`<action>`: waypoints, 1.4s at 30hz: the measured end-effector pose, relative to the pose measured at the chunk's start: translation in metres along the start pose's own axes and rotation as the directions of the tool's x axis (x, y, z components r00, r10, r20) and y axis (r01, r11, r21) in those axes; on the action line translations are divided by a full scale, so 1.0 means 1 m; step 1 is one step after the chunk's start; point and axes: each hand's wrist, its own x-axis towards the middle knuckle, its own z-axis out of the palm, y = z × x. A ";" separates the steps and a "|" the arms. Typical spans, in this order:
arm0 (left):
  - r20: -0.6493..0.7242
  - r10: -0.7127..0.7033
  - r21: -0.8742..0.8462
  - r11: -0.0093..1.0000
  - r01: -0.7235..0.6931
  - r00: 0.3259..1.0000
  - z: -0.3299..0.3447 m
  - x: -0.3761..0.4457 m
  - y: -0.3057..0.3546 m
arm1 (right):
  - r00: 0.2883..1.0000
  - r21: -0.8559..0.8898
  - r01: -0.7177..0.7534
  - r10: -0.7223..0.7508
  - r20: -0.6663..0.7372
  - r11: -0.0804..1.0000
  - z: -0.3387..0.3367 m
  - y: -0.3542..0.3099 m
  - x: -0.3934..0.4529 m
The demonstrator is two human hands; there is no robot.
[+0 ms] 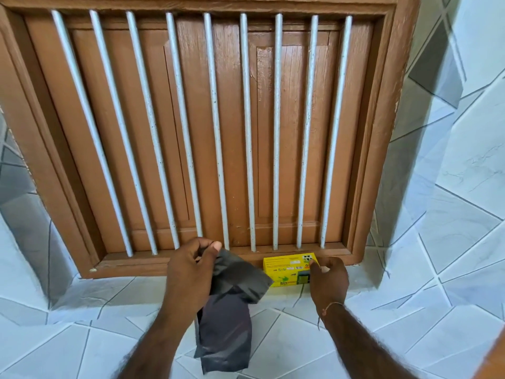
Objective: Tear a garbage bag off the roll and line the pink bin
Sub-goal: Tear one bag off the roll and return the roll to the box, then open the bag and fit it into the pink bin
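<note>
A dark grey garbage bag [228, 318] hangs folded from my left hand [191, 272], which pinches its top end between thumb and fingers. Its upper part drapes right toward a yellow bin-bag box [287, 265] standing on the tiled sill against the window frame. My right hand [328, 280] rests on the box's right end, fingers curled over its top corner. The roll itself is hidden inside the box. The pink bin is out of view.
A brown wooden window [213, 132] with closed shutters and several white vertical bars fills the wall ahead. A tiled sill [109, 294] runs below it, with white and grey patterned wall tiles [451, 214] on both sides.
</note>
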 end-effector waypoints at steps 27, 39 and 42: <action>0.142 -0.303 -0.955 0.208 0.211 0.942 -0.040 0.100 0.102 | 0.441 0.091 -0.231 0.021 0.897 0.969 -0.026 -0.011 -0.147; -0.312 0.266 0.189 0.958 -0.214 0.912 0.001 -0.007 0.037 | 0.677 0.099 -0.165 0.040 0.735 0.981 -0.096 -0.063 -0.155; -0.217 0.638 0.224 0.769 -0.598 0.739 0.016 -0.098 0.048 | 0.722 0.186 -0.214 0.027 0.691 0.959 -0.118 -0.065 -0.145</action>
